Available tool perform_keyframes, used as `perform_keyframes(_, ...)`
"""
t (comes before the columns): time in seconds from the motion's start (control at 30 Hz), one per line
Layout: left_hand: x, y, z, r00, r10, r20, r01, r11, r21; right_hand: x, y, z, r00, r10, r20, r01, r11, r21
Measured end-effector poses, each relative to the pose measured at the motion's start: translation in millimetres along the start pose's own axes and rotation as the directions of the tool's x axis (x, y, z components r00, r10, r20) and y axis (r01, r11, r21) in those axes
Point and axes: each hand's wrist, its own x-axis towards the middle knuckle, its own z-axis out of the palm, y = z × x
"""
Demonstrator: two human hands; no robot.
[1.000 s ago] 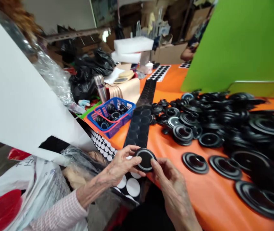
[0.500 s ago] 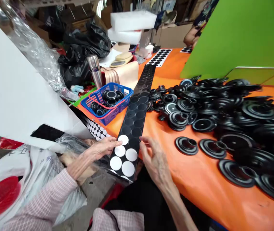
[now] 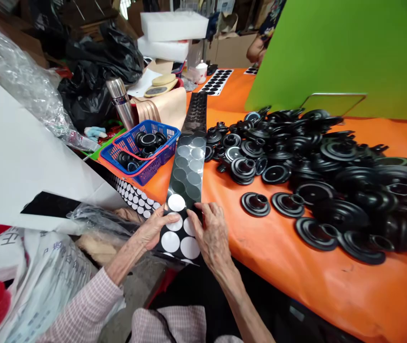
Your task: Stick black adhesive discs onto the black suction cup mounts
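Note:
A long black sticker strip (image 3: 185,178) with two rows of round stickers runs from the table toward me. White circles show at its near end; the farther circles are dark and shiny. My left hand (image 3: 153,229) grips the strip's left edge, thumb on top beside a white circle and fingers underneath. At the right edge, my right hand (image 3: 212,234) has its thumb over the strip and its bent fingers close to it, pinching there. Whether a sticker edge is lifted between those fingertips is hidden. Black flanged discs with short stubs (image 3: 255,204) lie right of this hand.
A large pile of black discs (image 3: 296,157) covers the orange table (image 3: 232,226) to the right. A blue basket (image 3: 149,172) holding black parts stands left of the strip. Behind it are a steel thermos (image 3: 120,102) and foam blocks (image 3: 173,26). A green panel (image 3: 350,57) rises behind the pile.
My right hand has come in from beside the strip, its thumb now over the strip's right side. My left hand keeps its hold. The view has turned right, and the strip's dark circles now reflect light.

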Motion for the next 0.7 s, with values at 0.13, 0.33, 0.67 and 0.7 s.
perform_keyframes(0.13,2,-5,-2.5,0.999,0.041,0.028,-0.041,0.999,0.002,-1,2,3,0.99,-0.131,0.058,0.141,0.969,-0.202)
perform_keyframes(0.33,0,0,1.9,0.999,0.044,0.019,-0.045,0.998,0.049,-4,7,12,0.988,-0.153,0.013,0.153,0.968,-0.197)
perform_keyframes(0.67,-4,8,13.6,0.997,0.067,0.022,-0.07,0.987,0.144,-2,12,7,0.995,-0.092,-0.038,0.094,0.995,0.037)
perform_keyframes(0.7,-4,8,12.9,0.998,0.064,0.026,-0.067,0.987,0.148,-1,12,6,0.996,-0.091,-0.025,0.092,0.994,0.054)
